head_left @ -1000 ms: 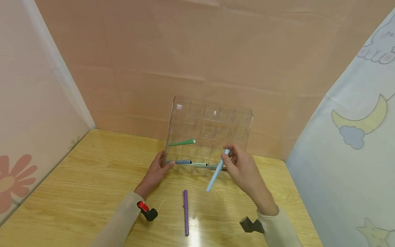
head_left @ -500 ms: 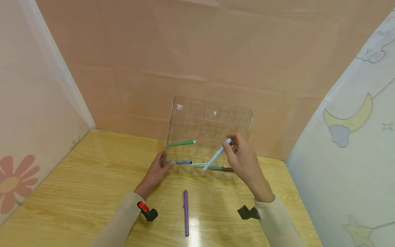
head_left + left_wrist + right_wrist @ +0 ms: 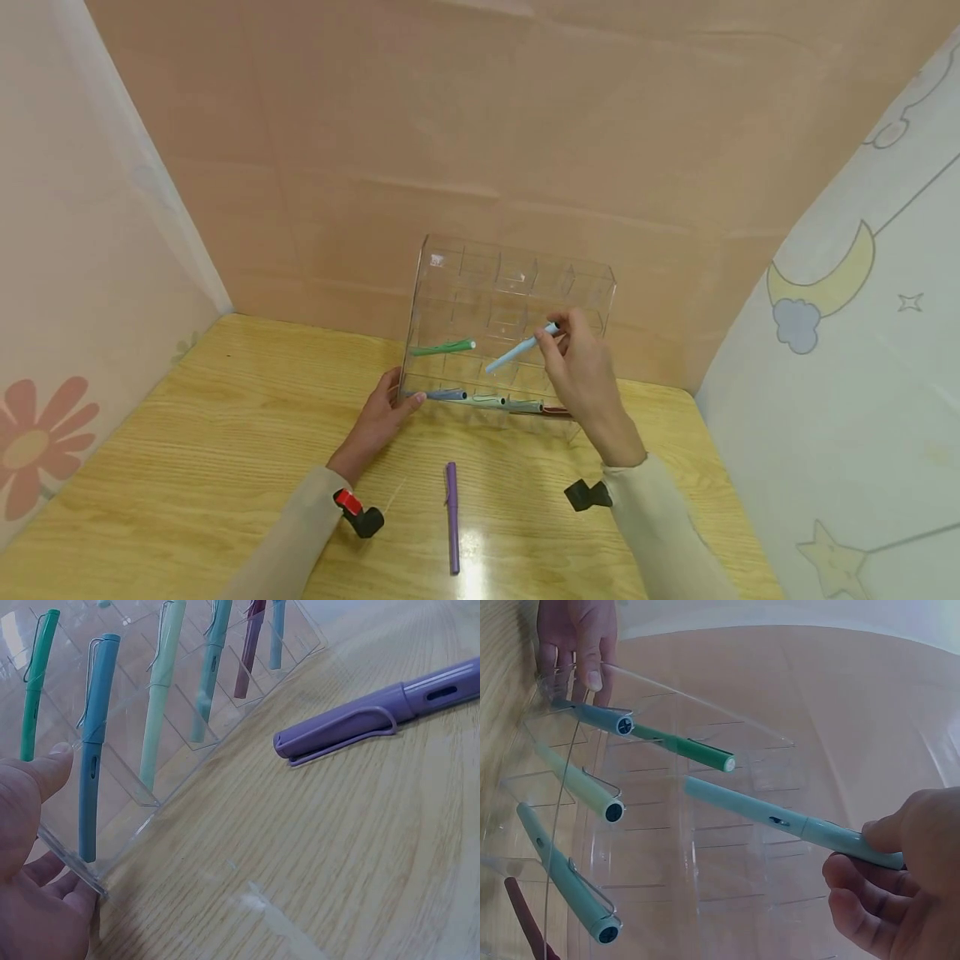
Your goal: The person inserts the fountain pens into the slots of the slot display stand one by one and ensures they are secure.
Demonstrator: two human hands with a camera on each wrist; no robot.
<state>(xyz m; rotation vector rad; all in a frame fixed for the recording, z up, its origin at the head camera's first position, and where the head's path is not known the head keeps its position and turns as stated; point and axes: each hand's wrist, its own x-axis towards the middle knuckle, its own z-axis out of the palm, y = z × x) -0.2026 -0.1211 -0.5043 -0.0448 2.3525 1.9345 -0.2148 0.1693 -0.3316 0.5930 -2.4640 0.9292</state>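
A clear acrylic pen rack (image 3: 517, 283) with rows of compartments stands at the back of the table. My left hand (image 3: 381, 418) grips its lower left edge, thumb in front and fingers behind. Between thumb and fingers, my right hand (image 3: 587, 379) pinches a light blue pen (image 3: 769, 814) by its cap end. That pen slants in front of the middle rows, its far end pointing left. A green pen (image 3: 444, 347) sits in the second row up, at the left. Along the bottom row lie a blue pen (image 3: 97, 750), a pale green pen (image 3: 159, 705), a teal pen (image 3: 211, 675) and a dark red pen (image 3: 251, 649).
A purple pen (image 3: 452, 517) lies on the wooden table (image 3: 247, 433) in front of the rack, between the two forearms. An orange-pink cloth (image 3: 480, 125) hangs close behind the rack. Patterned cloths stand at the left and right sides.
My right hand has moved up and slightly forward with the light blue pen, which has swung from steep to a flatter slant. The left hand and the rack have stayed in place.
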